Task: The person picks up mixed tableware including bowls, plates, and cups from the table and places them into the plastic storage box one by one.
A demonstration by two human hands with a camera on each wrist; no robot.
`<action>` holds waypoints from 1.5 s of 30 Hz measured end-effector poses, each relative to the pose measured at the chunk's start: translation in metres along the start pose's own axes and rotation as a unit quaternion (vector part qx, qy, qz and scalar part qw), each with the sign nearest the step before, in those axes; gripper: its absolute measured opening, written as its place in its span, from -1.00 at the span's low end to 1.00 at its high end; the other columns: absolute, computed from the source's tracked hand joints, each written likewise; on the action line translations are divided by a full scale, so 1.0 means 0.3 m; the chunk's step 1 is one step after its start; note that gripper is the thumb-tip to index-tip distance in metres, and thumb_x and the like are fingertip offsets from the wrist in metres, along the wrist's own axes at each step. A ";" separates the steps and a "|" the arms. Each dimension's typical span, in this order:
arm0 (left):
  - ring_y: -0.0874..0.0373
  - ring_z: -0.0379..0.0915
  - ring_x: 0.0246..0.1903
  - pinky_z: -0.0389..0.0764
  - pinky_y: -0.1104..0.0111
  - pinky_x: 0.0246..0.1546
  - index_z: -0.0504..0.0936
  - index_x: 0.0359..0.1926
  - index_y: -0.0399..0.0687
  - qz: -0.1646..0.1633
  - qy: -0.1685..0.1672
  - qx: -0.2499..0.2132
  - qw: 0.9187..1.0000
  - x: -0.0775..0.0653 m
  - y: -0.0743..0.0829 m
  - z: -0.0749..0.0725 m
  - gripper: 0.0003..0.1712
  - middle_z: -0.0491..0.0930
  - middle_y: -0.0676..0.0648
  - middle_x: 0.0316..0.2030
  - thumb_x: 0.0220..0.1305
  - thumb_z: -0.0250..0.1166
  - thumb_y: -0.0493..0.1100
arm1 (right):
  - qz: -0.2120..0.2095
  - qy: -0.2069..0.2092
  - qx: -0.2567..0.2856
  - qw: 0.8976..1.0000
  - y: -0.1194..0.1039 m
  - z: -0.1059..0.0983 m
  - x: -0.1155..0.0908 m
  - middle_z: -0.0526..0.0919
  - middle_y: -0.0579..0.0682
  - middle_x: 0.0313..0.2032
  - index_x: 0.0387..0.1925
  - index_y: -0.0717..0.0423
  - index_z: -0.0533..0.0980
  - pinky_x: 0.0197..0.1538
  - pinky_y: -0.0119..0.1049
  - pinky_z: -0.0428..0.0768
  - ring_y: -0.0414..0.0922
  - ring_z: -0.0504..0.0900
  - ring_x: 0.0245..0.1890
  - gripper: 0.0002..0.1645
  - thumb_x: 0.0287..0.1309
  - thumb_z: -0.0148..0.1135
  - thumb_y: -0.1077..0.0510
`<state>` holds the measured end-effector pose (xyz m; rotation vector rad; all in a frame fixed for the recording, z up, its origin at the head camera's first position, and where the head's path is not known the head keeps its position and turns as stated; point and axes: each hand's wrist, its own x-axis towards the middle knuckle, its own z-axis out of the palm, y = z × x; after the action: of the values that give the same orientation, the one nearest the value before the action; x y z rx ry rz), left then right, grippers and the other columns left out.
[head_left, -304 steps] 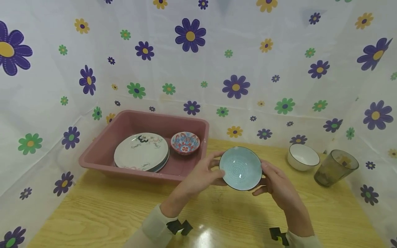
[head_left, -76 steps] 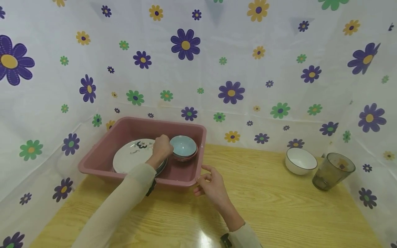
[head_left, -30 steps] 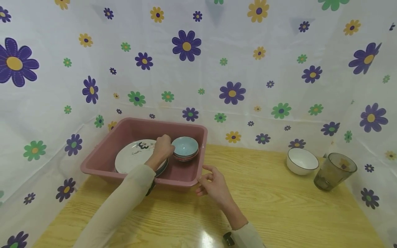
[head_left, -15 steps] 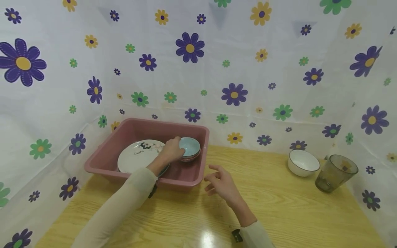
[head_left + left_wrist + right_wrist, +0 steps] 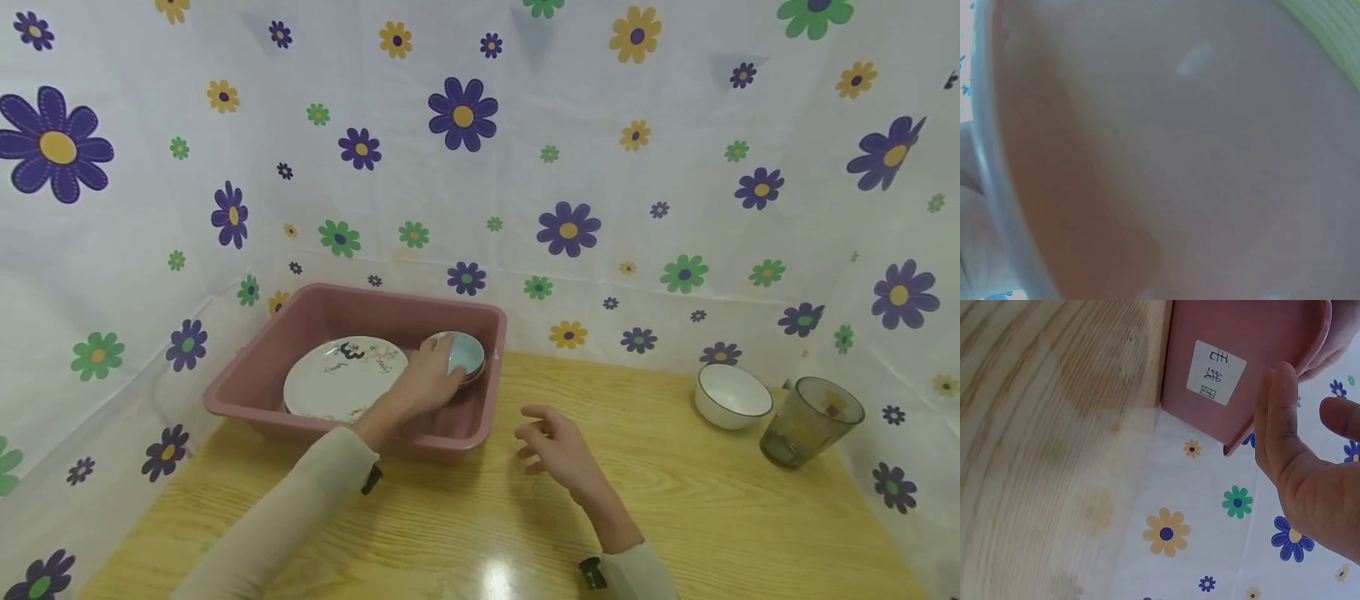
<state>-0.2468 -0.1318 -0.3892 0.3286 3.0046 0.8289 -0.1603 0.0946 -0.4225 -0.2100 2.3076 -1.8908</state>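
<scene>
My left hand (image 5: pixel 429 377) is inside the pink plastic tub (image 5: pixel 489 400), over the left side of a light blue bowl (image 5: pixel 467 353). Its fingers and thumb are spread apart near the bowl's rim. That bowl sits in another bowl, mostly hidden under it. To the left lies a stack of plates, the top one a white plate (image 5: pixel 337 379) with a floral pattern. Outside the tub's right side my right hand (image 5: pixel 561 450) hovers, fingers loosely bent and holding nothing. The left wrist view is filled by the blurred tub wall (image 5: pixel 1210 156).
A white bowl (image 5: pixel 732 397) with a dark rim stands at the right of the wooden table (image 5: pixel 675 500). Beside it is a brownish glass tumbler (image 5: pixel 810 423). A flowered sheet (image 5: pixel 360 192) encloses the back and sides. A white label (image 5: pixel 1216 372) marks the tub's end.
The light blue bowl, held in both hands earlier, now sits nested in the tub. My left hand has shifted right over it from beside the plates. My right hand has drawn away from the tub's rim.
</scene>
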 end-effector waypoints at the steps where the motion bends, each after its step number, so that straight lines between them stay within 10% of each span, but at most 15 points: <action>1: -0.44 0.11 0.35 0.27 -0.16 0.32 0.04 0.51 -0.30 0.004 0.002 0.000 1.000 -0.005 0.003 0.001 -0.23 0.10 -0.46 0.41 0.45 0.04 -0.03 | 0.000 0.000 -0.004 1.000 0.002 -0.004 -0.001 0.61 0.34 -0.03 0.26 0.30 0.39 -0.25 0.00 0.72 0.14 0.69 -0.22 -0.51 0.38 0.11 0.19; 19: -0.20 0.28 0.30 0.40 -0.02 0.28 0.32 0.35 -0.32 0.118 0.078 -0.044 0.989 -0.145 0.106 0.056 -0.43 0.34 -0.36 0.27 0.43 0.15 -0.15 | 0.014 0.027 -0.012 0.999 0.034 -0.103 -0.031 0.58 0.31 0.01 0.26 0.28 0.40 -0.28 -0.06 0.72 0.18 0.69 -0.23 -0.52 0.38 0.13 0.18; 30: -0.29 0.35 0.20 0.43 -0.08 0.22 0.46 0.20 -0.34 0.246 0.155 -0.024 0.956 -0.192 0.130 0.124 -0.55 0.40 -0.41 0.18 0.31 0.21 -0.30 | 0.033 0.056 -0.017 0.998 0.057 -0.204 -0.037 0.52 0.37 0.09 0.32 0.24 0.32 -0.26 -0.12 0.72 0.15 0.69 -0.21 -0.51 0.45 0.03 0.17; 45: -0.21 0.40 0.16 0.48 -0.03 0.16 0.52 0.10 -0.21 0.323 0.167 -0.035 0.931 -0.272 0.209 0.176 -0.63 0.46 -0.31 0.15 0.28 0.26 -0.27 | 0.057 0.111 -0.026 0.992 0.104 -0.370 -0.051 0.49 0.41 0.13 0.40 0.31 0.18 -0.24 -0.25 0.72 0.03 0.71 -0.23 -0.42 0.49 -0.03 0.13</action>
<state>-0.1513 -0.0692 -0.4068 1.3543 3.1709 1.1130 -0.1686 0.2103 -0.4312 0.1301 2.4504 -1.8853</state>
